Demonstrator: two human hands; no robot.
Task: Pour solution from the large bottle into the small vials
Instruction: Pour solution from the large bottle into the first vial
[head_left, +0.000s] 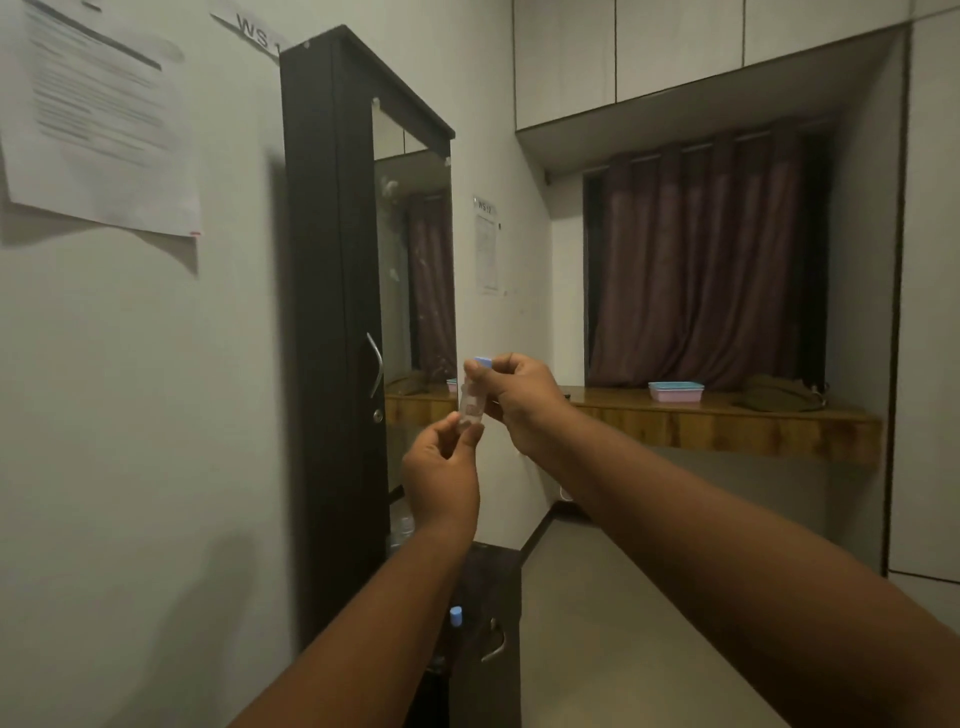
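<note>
A small clear vial (471, 402) with a blue cap (483, 362) is held upright in the air in front of me. My left hand (441, 470) pinches the vial's lower end. My right hand (519, 400) grips the blue cap at the top with its fingertips. Far below, between my forearms, another blue-capped container (455, 616) stands on a dark surface; only its top shows. The large bottle is hidden or I cannot tell it apart.
A tall dark cabinet (332, 312) with a mirrored door stands just left of my hands. A wooden ledge (727, 421) under a curtained window carries a pink and blue box (675, 392). A low dark cabinet (488, 639) sits below. Papers hang on the left wall.
</note>
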